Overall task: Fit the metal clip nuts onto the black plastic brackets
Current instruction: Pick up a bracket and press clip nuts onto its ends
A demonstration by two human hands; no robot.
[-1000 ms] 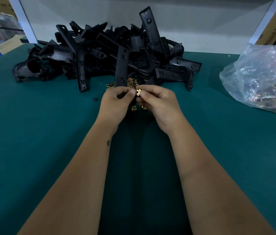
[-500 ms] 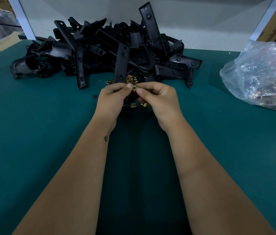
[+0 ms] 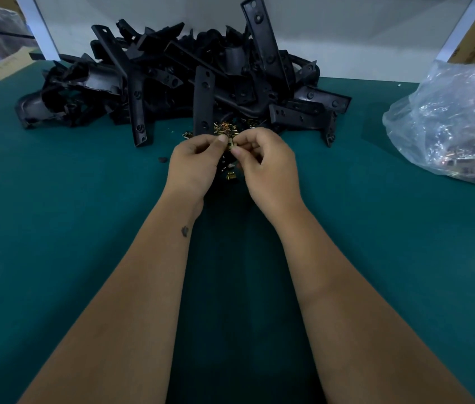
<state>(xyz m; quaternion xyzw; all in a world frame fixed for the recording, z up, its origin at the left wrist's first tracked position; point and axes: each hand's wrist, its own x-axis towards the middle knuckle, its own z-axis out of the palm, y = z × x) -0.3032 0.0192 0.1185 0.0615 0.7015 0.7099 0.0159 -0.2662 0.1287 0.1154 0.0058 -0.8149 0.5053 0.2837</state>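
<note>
We took the pile of black plastic brackets [image 3: 189,80] as our landmark; it lay heaped at the far side of the green bench [image 3: 55,228], its long strips jutting out at all angles. Just in front of the pile, touching its near edge, lay a small scatter of loose clip nuts [image 3: 224,128], brass-coloured. Nearer to us than that scatter, our left hand [image 3: 194,164] was curled, its thumb and forefinger pinching a single clip nut [image 3: 231,144]. Our right hand [image 3: 265,167] met it from the other side, fingers curled too and pinching the same clip nut, so that both hands held it between them just in front of the pile. A few more nuts lay on the bench beneath the hands. Well to the right of the pile sat a clear plastic bag [image 3: 452,121], crumpled, with small metal parts showing dimly through it.
</note>
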